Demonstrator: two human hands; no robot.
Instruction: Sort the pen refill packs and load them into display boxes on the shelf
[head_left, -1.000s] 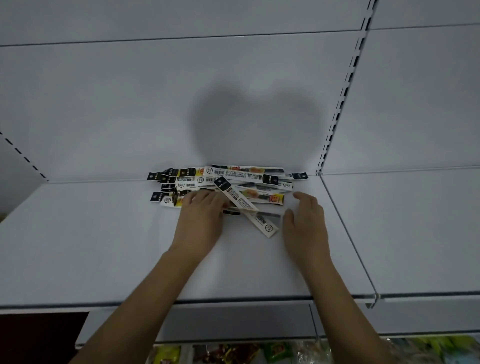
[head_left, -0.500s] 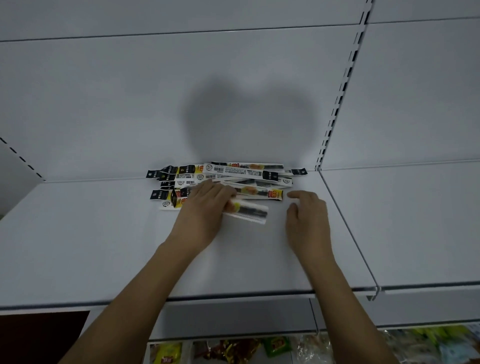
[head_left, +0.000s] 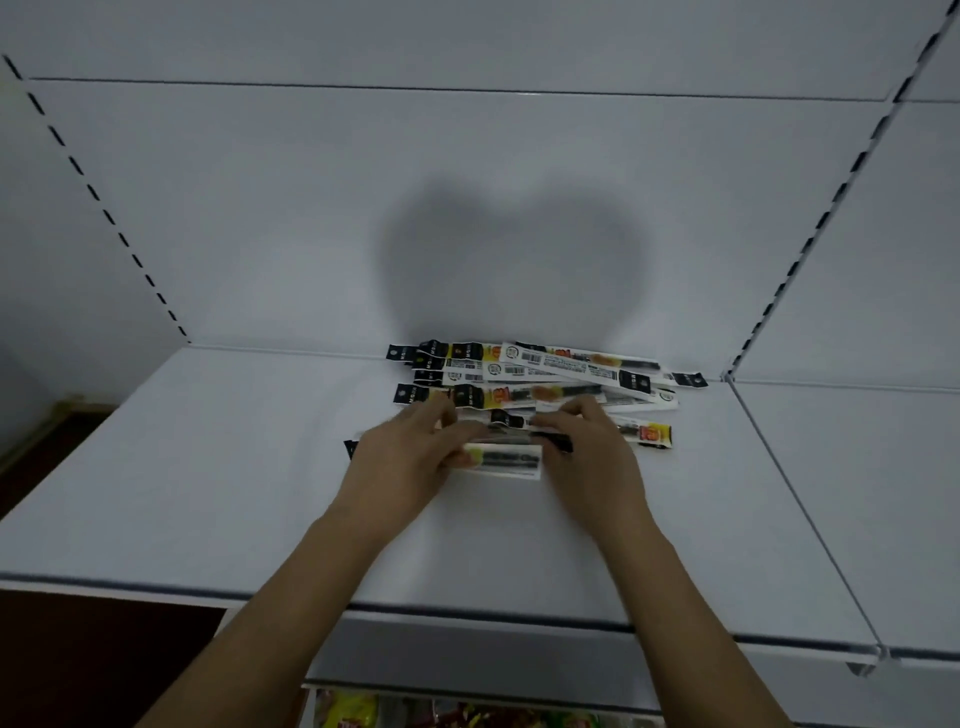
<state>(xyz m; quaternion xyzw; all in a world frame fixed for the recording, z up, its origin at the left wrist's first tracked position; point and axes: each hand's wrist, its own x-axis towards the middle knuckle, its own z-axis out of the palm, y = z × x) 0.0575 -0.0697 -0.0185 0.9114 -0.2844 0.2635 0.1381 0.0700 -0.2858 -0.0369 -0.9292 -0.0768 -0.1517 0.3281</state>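
A loose pile of pen refill packs (head_left: 545, 371), long and narrow with black, white, yellow and red print, lies at the back of the white shelf (head_left: 208, 467) against the rear panel. In front of the pile my left hand (head_left: 410, 462) and my right hand (head_left: 592, 452) hold one refill pack (head_left: 506, 461) between them, each gripping an end. The pack's left end is hidden under my left fingers. A further pack (head_left: 647, 434) pokes out to the right of my right hand. No display box is in view.
A slotted upright (head_left: 810, 228) divides this shelf from the neighbouring shelf (head_left: 857, 493) on the right. Another slotted upright (head_left: 98, 202) runs along the left. Colourful packaged goods (head_left: 452, 714) show on a lower shelf below the front edge.
My right hand has moved left from the bare shelf and taken the right end of the pack that my left hand had drawn forward from the pile. The camera has shifted slightly.
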